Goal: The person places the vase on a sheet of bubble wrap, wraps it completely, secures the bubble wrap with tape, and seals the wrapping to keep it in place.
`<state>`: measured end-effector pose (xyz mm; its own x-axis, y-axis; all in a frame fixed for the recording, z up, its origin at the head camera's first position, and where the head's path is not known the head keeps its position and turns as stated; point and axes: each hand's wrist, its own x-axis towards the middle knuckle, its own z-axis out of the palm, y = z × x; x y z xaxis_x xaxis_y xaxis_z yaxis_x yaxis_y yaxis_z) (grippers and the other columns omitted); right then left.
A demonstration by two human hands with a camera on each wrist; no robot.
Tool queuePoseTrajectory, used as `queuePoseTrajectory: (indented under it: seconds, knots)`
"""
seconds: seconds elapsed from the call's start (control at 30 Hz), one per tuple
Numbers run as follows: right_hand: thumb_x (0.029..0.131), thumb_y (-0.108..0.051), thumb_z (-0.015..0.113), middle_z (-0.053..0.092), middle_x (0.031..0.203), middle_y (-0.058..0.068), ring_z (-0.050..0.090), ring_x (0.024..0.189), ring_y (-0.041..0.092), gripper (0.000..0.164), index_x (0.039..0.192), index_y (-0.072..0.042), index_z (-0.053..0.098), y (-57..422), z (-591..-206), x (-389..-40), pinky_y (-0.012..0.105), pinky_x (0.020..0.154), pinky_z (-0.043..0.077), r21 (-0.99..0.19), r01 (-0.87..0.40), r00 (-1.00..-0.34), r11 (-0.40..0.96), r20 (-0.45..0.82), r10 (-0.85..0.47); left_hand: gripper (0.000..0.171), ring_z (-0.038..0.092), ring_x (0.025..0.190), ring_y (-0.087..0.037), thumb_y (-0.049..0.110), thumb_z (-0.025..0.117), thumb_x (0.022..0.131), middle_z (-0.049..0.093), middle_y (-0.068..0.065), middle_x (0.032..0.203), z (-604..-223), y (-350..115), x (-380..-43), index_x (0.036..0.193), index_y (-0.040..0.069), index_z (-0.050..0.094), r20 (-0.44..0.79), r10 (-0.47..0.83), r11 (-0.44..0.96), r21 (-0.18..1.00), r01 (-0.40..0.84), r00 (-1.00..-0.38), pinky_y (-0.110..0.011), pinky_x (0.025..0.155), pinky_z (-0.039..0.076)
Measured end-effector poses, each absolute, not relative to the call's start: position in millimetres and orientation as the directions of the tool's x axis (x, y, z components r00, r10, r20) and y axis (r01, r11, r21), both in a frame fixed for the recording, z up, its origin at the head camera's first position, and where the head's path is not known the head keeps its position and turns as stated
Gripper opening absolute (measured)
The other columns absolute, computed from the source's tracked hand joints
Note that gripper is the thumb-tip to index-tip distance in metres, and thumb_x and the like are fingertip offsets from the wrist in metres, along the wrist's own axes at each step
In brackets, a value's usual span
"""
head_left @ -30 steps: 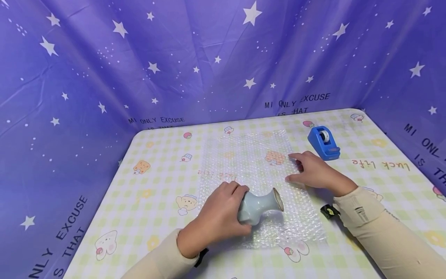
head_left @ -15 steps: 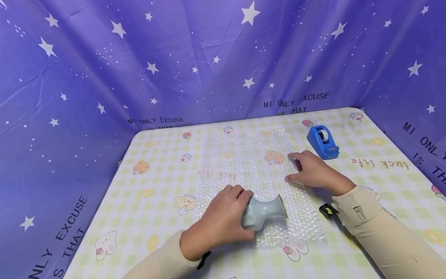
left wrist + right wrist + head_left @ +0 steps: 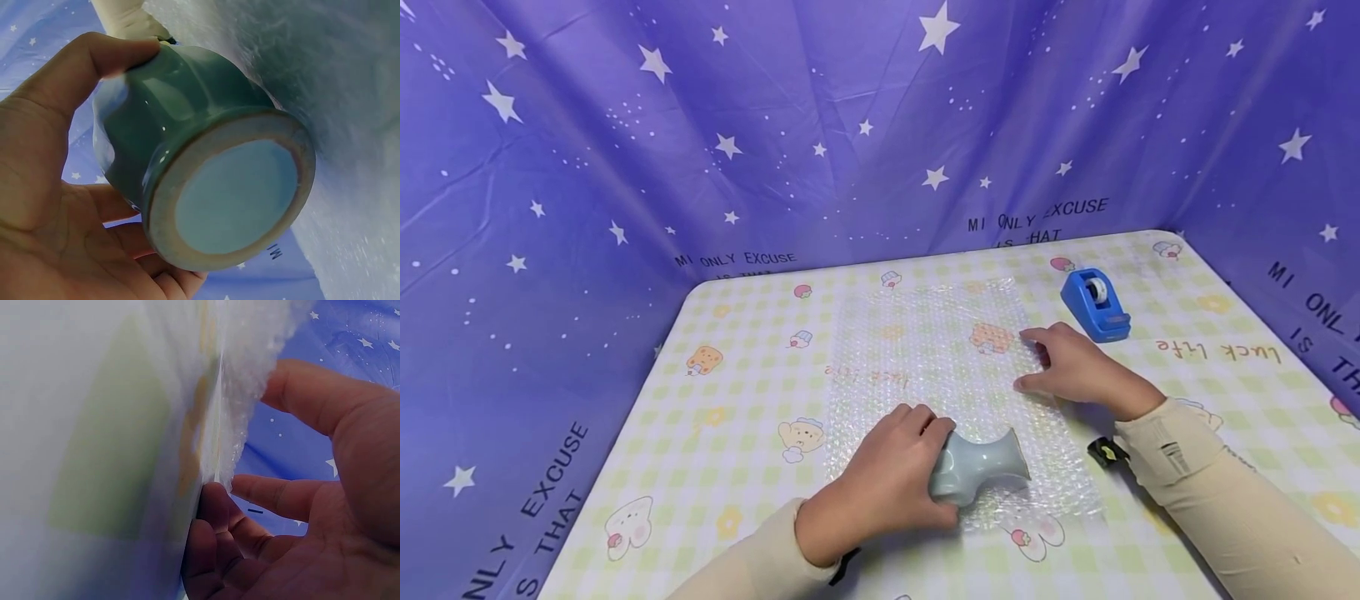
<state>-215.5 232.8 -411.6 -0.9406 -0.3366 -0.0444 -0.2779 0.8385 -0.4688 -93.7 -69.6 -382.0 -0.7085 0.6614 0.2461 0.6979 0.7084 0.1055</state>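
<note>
My left hand [image 3: 895,467] grips a pale blue-green ceramic vase [image 3: 981,468] by its wide lower body, thumb on one side and fingers on the other. Tipped on its side, the vase points its flared mouth to the right, over the near part of a sheet of bubble wrap [image 3: 925,342]. In the left wrist view the round base [image 3: 237,197] faces the camera. My right hand [image 3: 1078,371] rests at the right edge of the sheet, thumb and forefinger spread apart. The right wrist view shows the thumb and fingertips [image 3: 215,500] touching the wrap and tablecloth.
A blue tape dispenser [image 3: 1093,308] with a roll of clear tape stands beyond the right hand. The table has a green checked cloth [image 3: 700,467] with cartoon prints. Purple star-patterned curtains [image 3: 820,125] hang around its back and sides.
My left hand has shifted the vase a little to the right and nearer to me, its mouth turning away from view. The right hand stays at the edge of the wrap.
</note>
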Motion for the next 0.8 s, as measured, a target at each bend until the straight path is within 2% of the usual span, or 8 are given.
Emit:
queuePoseTrajectory:
  seconds: [0.6, 0.8]
  knots:
    - [0.079, -0.032, 0.086, 0.055, 0.098, 0.012, 0.049, 0.092, 0.025, 0.084, 0.142, 0.011, 0.052, 232.9, -412.5, -213.7, 0.039, 0.080, 0.041, -0.469, -0.285, -0.940, 0.836, -0.034, -0.339, 0.073, 0.048, 0.080, -0.009, 0.060, 0.085, 0.054, 0.058, 0.005, 0.093, -384.1, -55.9, -85.2, 0.108, 0.016, 0.065, 0.274, 0.708, 0.675, 0.008, 0.738, -0.651, -0.020, 0.068, 0.039]
    - [0.079, -0.031, 0.086, 0.055, 0.098, 0.012, 0.049, 0.092, 0.025, 0.083, 0.142, 0.011, 0.052, 232.4, -412.8, -214.2, 0.040, 0.081, 0.041, -0.465, -0.290, -0.939, 0.836, -0.030, -0.342, 0.075, 0.050, 0.082, -0.010, 0.063, 0.085, 0.055, 0.059, 0.004, 0.094, -385.6, -54.4, -84.3, 0.109, 0.015, 0.066, 0.275, 0.713, 0.676, -0.024, 0.737, -0.645, -0.021, 0.070, 0.042]
